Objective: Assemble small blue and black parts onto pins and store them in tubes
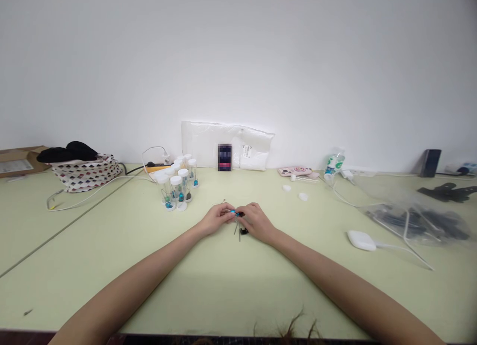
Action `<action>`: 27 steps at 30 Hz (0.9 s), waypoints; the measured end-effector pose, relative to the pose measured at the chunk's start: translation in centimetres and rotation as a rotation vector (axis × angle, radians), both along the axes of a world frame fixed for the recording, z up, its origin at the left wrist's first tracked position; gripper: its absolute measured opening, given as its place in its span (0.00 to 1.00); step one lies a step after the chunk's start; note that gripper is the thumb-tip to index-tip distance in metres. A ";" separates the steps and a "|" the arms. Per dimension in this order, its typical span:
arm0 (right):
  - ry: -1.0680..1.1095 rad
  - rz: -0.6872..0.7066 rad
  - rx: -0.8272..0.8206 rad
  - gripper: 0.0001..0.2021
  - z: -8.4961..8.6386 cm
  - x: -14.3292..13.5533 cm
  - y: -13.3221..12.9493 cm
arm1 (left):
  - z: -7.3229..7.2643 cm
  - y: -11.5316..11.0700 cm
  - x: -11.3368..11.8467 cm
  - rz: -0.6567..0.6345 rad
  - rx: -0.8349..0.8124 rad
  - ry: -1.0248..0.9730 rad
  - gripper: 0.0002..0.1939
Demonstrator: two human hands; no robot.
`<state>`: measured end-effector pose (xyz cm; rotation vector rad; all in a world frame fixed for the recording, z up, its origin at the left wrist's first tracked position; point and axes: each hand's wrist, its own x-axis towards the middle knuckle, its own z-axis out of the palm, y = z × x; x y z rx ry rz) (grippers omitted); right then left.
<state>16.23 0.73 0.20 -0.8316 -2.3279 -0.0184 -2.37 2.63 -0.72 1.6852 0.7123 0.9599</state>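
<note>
My left hand (pixel 215 219) is closed, its fingertips pinching a small shiny blue piece (pixel 233 211). Right against it, my right hand (pixel 257 222) pinches a small dark piece (pixel 241 214) with some blue on it. The fingertips of both hands almost meet, and whether the two pieces are joined I cannot tell. Just below the fingers are thin grey rods (pixel 239 234) and a small black part (pixel 244 231). To the left stands a group of clear tubes with white caps (pixel 176 181), with blue and dark pieces inside.
Two white caps (pixel 303 197) and a clear tube (pixel 305 179) lie at the right, near a pink phone (pixel 294 171). A phone (pixel 224 157) leans against a plastic pouch (pixel 257 148). Further right are a bottle (pixel 334 162), a white charger (pixel 361 240) and plastic bags (pixel 421 223).
</note>
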 end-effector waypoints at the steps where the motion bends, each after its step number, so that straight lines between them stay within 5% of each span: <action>1: -0.003 0.006 -0.009 0.09 0.0 0.0 0.0 | 0.0 0.0 0.0 -0.002 -0.003 0.001 0.15; 27: 0.035 -0.014 0.056 0.09 -0.2 0.0 0.1 | -0.2 0.1 0.0 -0.005 0.005 0.018 0.13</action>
